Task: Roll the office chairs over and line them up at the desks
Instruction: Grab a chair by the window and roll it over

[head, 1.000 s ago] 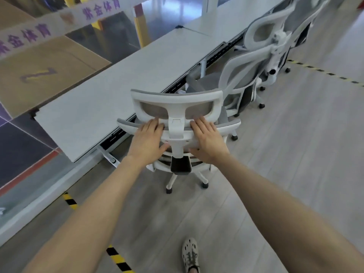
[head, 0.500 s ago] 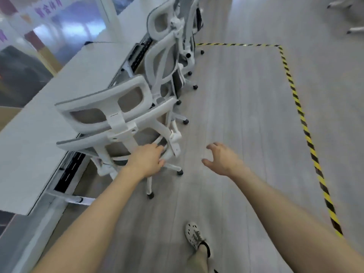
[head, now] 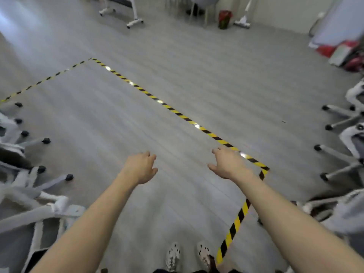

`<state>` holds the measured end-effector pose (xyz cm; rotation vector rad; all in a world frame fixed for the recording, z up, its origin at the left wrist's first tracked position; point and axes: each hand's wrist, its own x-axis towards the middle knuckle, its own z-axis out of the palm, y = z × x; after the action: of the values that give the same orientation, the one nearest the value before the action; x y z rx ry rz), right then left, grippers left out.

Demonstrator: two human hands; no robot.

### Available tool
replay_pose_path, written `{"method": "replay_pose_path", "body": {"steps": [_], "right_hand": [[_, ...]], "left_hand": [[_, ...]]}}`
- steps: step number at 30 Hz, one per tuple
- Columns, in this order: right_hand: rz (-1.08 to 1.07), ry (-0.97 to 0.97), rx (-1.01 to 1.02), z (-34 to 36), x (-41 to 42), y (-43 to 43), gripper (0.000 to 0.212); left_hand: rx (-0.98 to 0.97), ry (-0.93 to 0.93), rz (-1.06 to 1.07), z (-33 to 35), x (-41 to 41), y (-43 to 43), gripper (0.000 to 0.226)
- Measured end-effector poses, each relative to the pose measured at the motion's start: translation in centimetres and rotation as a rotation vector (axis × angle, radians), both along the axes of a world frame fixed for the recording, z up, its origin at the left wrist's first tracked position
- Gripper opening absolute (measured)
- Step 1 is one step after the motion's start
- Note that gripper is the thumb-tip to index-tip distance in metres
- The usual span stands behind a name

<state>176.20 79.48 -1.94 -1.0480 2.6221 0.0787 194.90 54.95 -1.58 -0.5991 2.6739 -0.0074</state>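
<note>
My left hand and my right hand hang in the air over bare grey floor, fingers loosely apart, holding nothing. White office chairs with grey seats line the left edge; only their bases, castors and lower frames show. More white office chairs stand at the right edge, cut off by the frame, well to the right of my right hand. No desk is in view.
Yellow-black hazard tape marks a rectangle on the floor and turns a corner just right of my right hand. At the back stand a wheeled frame, a red bin and a floor cleaner. Red clutter lies far right.
My left hand has let go of the chair at the desk. The view has swung right, away from the desks, onto the open floor, with both hands now free.
</note>
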Motion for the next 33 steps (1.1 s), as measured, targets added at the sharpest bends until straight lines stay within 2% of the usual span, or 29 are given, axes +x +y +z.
{"method": "replay_pose_path", "body": {"steps": [7,14,20,26,33], "right_hand": [[-0.446,0.051,-0.009,1.3,0.2,14.4,0.045],[-0.762,0.049,-0.013,0.6,2.1,26.8,0.047],[-0.886,0.063,-0.029,0.5,-0.3,34.8,0.039],[-1.049,0.176,-0.157,0.9,-4.4,40.0,0.031],[-1.141,0.143,-0.181,-0.5,-9.5,40.4,0.047]], "left_hand": [[-0.091,0.059,-0.493,0.5,-11.7,7.7,0.051],[-0.091,0.083,-0.814,0.2,-19.8,19.1,0.048],[-0.074,0.105,-0.940,-0.3,-26.3,28.8,0.052],[-0.022,0.110,-0.985,-0.4,-32.1,36.4,0.049],[0.003,0.145,-1.126,-1.0,-40.2,41.3,0.055]]}}
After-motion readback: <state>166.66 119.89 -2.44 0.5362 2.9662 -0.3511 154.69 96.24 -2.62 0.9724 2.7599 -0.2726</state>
